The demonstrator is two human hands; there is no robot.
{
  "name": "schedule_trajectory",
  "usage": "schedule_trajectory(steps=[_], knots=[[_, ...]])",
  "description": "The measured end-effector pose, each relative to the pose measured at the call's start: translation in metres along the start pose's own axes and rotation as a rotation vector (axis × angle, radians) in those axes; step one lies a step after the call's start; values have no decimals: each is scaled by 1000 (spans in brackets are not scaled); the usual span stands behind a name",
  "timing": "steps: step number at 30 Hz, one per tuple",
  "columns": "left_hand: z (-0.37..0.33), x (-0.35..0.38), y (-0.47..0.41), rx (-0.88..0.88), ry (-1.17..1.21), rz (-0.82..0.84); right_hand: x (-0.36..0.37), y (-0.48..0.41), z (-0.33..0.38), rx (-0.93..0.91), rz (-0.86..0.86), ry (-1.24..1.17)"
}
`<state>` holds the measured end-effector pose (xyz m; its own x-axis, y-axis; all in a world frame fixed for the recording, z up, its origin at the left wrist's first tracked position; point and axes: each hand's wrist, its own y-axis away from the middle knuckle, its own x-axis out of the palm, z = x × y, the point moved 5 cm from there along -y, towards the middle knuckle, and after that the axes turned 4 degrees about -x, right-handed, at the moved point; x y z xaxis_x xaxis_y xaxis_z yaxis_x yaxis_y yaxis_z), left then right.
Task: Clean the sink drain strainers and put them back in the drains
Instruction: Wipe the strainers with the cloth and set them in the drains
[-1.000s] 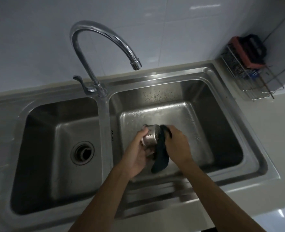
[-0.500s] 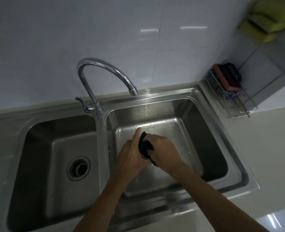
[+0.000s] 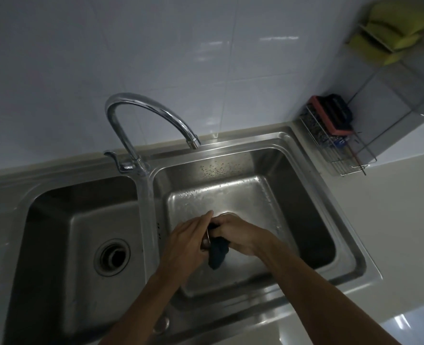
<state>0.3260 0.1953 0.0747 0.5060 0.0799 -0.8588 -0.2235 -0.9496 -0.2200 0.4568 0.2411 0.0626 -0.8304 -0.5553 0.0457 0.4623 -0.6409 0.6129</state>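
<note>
Over the right basin [image 3: 303, 195] of a steel double sink, my left hand [image 3: 186, 241] grips a metal drain strainer [image 3: 205, 241], mostly hidden behind its fingers. My right hand [image 3: 238, 234] presses a dark cloth [image 3: 218, 252] against the strainer, and the cloth's end hangs down below. A rim of the right drain [image 3: 227, 214] peeks out just behind my hands. The left basin's drain [image 3: 112, 257] stands open with no strainer in it.
A curved chrome tap [image 3: 151, 115] rises between the basins, its spout over the right basin's back edge. A wire rack [image 3: 335, 143] with a red and black scrubber sits on the counter at the back right. Yellow sponges [image 3: 395, 26] rest on a wall shelf.
The view has tilted up, showing more wall and the shelf. The strainer, plainly visible a second ago, is now mostly covered by my left hand, and the cloth has shifted around it.
</note>
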Motion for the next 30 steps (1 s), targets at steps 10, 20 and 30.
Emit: schedule_trajectory(steps=[10,20,30], knots=[[24,31,-7,-234,293,129,-33,7,-31,56,-22,-454],[14,47,13,-702,589,53,-81,37,-24,1,-126,-501],[-26,60,4,-842,527,-103,-272,147,-40,-193,-513,-501]])
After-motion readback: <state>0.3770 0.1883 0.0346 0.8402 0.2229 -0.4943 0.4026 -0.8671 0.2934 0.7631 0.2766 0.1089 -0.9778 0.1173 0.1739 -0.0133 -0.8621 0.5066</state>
